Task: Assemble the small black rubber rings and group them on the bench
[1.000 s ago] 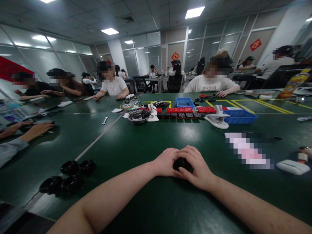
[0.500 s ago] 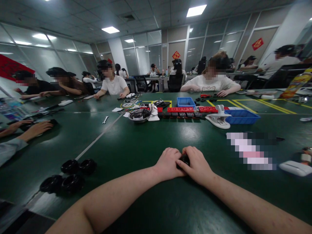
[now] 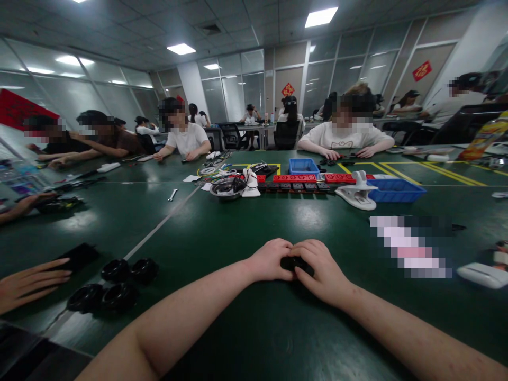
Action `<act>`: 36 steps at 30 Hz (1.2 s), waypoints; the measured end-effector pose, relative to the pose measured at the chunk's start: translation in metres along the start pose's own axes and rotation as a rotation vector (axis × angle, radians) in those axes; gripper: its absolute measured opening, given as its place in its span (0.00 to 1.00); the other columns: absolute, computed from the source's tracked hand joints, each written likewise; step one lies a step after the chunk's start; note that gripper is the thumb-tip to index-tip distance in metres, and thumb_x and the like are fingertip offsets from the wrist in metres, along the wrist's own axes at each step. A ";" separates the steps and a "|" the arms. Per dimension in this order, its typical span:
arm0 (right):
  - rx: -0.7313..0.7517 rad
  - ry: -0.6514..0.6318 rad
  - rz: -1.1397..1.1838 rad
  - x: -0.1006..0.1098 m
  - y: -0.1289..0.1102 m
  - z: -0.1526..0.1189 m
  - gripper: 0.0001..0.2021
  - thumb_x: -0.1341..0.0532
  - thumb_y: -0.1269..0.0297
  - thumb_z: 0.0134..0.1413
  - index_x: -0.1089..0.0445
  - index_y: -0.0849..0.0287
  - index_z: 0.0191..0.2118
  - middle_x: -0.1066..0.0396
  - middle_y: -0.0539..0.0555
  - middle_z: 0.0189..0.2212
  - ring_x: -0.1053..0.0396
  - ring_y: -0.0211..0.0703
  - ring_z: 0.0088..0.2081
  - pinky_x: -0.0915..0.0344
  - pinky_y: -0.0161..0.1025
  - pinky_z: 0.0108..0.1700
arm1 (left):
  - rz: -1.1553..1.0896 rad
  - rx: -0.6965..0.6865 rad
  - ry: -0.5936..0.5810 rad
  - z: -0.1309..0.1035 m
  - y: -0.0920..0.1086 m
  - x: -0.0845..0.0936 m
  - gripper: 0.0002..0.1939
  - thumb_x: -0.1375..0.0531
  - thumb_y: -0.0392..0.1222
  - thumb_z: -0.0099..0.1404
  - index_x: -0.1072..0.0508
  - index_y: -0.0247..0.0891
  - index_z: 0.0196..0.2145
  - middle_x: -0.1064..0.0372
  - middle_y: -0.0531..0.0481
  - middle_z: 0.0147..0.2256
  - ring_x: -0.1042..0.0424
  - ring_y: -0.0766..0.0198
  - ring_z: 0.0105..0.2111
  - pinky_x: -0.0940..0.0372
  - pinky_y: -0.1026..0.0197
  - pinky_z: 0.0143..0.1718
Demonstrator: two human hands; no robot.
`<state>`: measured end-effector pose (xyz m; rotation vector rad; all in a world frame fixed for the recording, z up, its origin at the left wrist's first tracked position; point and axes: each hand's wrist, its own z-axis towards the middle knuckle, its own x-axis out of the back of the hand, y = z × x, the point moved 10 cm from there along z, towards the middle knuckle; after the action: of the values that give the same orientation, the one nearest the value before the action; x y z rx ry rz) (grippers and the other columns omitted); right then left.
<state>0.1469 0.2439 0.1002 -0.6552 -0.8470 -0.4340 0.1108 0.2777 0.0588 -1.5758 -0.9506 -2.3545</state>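
Observation:
Near the middle of the green table (image 3: 222,227), my left hand (image 3: 273,259) and my right hand (image 3: 319,267) meet around a small black object (image 3: 297,264). The fingers of both hands are wrapped round it, my left hand on its left side and my right hand over its top and right side. Much of the object is hidden under the fingers, so I cannot tell what it is.
Several black rings (image 3: 115,270) lie at the left, beside another person's hand (image 3: 35,283) and a dark flat object (image 3: 80,256). A small wrench (image 3: 172,195), a metal bowl (image 3: 226,189), red strips (image 3: 294,179), a white clamp (image 3: 357,191) and a blue tray (image 3: 397,190) lie farther off.
My hands have shifted on the black object, and more of its front side shows. At the left, the other person's hand has moved nearer, with the dark flat object beside it.

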 end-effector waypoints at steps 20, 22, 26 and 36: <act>-0.275 0.023 -0.069 -0.008 0.034 -0.004 0.11 0.43 0.58 0.49 0.41 0.59 0.34 0.37 0.55 0.31 0.39 0.46 0.34 0.39 0.43 0.36 | 0.142 0.169 0.088 -0.005 -0.006 0.007 0.23 0.38 0.58 0.46 0.36 0.38 0.33 0.39 0.50 0.35 0.38 0.58 0.39 0.45 0.50 0.49; -0.306 0.019 -0.073 -0.009 0.037 -0.004 0.09 0.44 0.59 0.50 0.41 0.59 0.32 0.38 0.54 0.30 0.39 0.44 0.33 0.40 0.42 0.34 | 0.148 0.183 0.103 -0.006 -0.005 0.008 0.19 0.39 0.55 0.49 0.35 0.38 0.31 0.39 0.50 0.35 0.38 0.58 0.41 0.53 0.45 0.54; -0.303 0.022 -0.072 -0.009 0.038 -0.002 0.09 0.43 0.59 0.50 0.42 0.59 0.29 0.39 0.52 0.28 0.40 0.43 0.31 0.41 0.40 0.33 | 0.135 0.205 0.109 -0.006 -0.004 0.008 0.15 0.39 0.52 0.51 0.34 0.38 0.30 0.38 0.52 0.35 0.38 0.59 0.41 0.59 0.43 0.56; -0.127 0.100 0.039 0.004 0.017 -0.001 0.09 0.46 0.69 0.47 0.33 0.60 0.36 0.36 0.56 0.33 0.38 0.45 0.36 0.39 0.44 0.38 | 0.132 0.185 0.104 -0.006 -0.006 0.007 0.17 0.38 0.50 0.49 0.30 0.39 0.36 0.36 0.51 0.36 0.37 0.60 0.40 0.57 0.45 0.56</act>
<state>0.1600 0.2548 0.0968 -0.7601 -0.7151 -0.4846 0.1006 0.2809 0.0604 -1.3883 -0.9774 -2.1681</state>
